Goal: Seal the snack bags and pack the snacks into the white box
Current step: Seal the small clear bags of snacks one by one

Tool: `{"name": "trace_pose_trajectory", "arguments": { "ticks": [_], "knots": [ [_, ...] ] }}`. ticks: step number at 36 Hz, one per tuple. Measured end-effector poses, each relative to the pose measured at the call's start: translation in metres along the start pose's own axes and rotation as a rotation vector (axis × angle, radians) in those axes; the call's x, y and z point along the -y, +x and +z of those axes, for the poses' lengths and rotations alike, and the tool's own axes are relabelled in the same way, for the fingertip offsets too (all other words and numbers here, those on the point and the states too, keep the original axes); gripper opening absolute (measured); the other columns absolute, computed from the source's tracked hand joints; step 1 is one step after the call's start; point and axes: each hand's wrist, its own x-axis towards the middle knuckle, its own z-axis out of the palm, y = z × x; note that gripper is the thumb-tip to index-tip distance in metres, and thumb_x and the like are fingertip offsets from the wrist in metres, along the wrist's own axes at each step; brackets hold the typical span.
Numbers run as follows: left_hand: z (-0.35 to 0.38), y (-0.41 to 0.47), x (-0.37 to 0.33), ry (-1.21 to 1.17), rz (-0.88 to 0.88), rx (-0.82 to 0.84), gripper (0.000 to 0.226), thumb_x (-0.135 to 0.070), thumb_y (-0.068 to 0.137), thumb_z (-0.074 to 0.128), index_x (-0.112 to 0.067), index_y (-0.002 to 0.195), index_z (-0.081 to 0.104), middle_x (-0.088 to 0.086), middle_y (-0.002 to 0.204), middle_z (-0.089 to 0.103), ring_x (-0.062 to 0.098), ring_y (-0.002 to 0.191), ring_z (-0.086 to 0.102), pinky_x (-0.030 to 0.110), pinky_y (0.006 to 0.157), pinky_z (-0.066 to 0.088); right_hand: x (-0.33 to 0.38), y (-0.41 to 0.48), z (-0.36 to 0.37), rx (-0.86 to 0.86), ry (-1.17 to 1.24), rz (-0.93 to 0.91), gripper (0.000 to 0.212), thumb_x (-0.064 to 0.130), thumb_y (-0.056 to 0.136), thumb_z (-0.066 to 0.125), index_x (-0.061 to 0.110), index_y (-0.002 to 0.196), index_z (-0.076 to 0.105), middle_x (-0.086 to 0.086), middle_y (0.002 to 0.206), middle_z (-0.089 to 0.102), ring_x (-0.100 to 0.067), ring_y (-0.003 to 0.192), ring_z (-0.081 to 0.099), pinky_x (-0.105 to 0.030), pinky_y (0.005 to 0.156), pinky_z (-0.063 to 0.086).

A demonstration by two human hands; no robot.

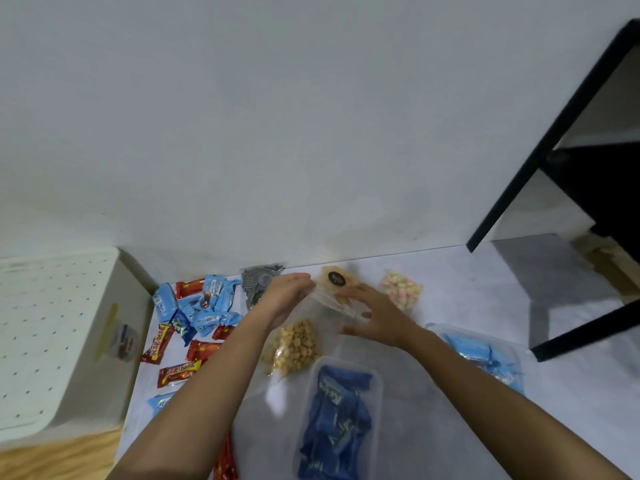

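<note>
Nearest, at 6 o'clock from the hands, a clear plastic tub of dark blue wrapped snacks (341, 420) sits on the pale grey surface (450, 282). At 4 o'clock lies a second clear tub of light blue packets (485, 355). A clear bag of yellow puffed balls (294, 344) rests just beside the left forearm. At 8 o'clock red chocolate-bar wrappers (180, 372) and small blue snack packets (204, 306) lie scattered, next to the white perforated box (52, 341) at 9 o'clock.

The left hand (287, 296) pinches a corner of the clear zip bag of tan snacks with a round black sticker (334, 282). The right hand (377, 317) lies over the bag's transparent mouth, fingers nearly straight. The bag is well apart from the box.

Farther off, a grey patterned bag (258, 282) is at 11 o'clock and a clear bag of pastel marshmallows (401, 289) at 1 o'clock, both near the white wall (311, 133).
</note>
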Motion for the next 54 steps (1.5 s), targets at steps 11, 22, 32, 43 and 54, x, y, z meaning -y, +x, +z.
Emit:
{"name": "trace_pose_trajectory", "arguments": {
  "ticks": [11, 22, 32, 43, 54],
  "knots": [
    [-0.015, -0.037, -0.001, 0.36, 0.347, 0.145, 0.028, -0.019, 0.084, 0.065, -0.021, 0.113, 0.063, 0.001, 0.097, 0.064, 0.009, 0.092, 0.062, 0.021, 0.088, 0.049, 0.014, -0.003, -0.015, -0.307, 0.096, 0.056, 0.014, 0.012, 0.091, 0.056, 0.012, 0.093, 0.071, 0.004, 0.091, 0.069, -0.014, 0.089, 0.064, -0.033, 0.085, 0.051],
    [-0.012, -0.028, 0.001, 0.542, 0.567, -0.07, 0.021, -0.019, 0.088, 0.059, -0.027, 0.106, 0.064, -0.001, 0.085, 0.049, 0.018, 0.087, 0.052, 0.027, 0.081, 0.042, 0.02, -0.002, -0.018, -0.389, 0.217, 0.068, 0.008, 0.019, 0.09, 0.059, 0.012, 0.086, 0.062, 0.002, 0.084, 0.071, 0.002, 0.081, 0.065, -0.014, 0.074, 0.05],
    [0.004, -0.027, -0.005, 0.541, 0.631, -0.12, 0.011, -0.015, 0.085, 0.064, -0.013, 0.092, 0.072, -0.001, 0.089, 0.067, 0.013, 0.086, 0.062, 0.019, 0.076, 0.048, 0.012, 0.005, -0.031, -0.409, 0.148, 0.071, 0.018, 0.015, 0.087, 0.061, 0.022, 0.071, 0.057, 0.005, 0.079, 0.063, -0.014, 0.084, 0.059, -0.023, 0.074, 0.043],
    [0.018, -0.026, -0.004, 0.573, 0.647, -0.211, 0.007, -0.008, 0.085, 0.061, -0.011, 0.083, 0.067, -0.004, 0.082, 0.063, 0.002, 0.076, 0.056, 0.004, 0.066, 0.039, 0.009, 0.001, -0.033, -0.367, 0.076, 0.12, 0.009, 0.03, 0.085, 0.061, 0.032, 0.077, 0.059, 0.013, 0.081, 0.063, -0.01, 0.085, 0.059, -0.033, 0.073, 0.047],
    [0.031, -0.034, -0.001, 0.506, 0.61, -0.221, 0.013, -0.003, 0.084, 0.058, -0.013, 0.079, 0.064, -0.006, 0.081, 0.062, 0.004, 0.077, 0.055, 0.009, 0.067, 0.042, 0.017, -0.009, -0.018, -0.418, 0.098, 0.13, 0.01, 0.026, 0.088, 0.058, 0.029, 0.079, 0.056, 0.013, 0.08, 0.059, -0.01, 0.079, 0.055, -0.028, 0.068, 0.044]
  ]
}}
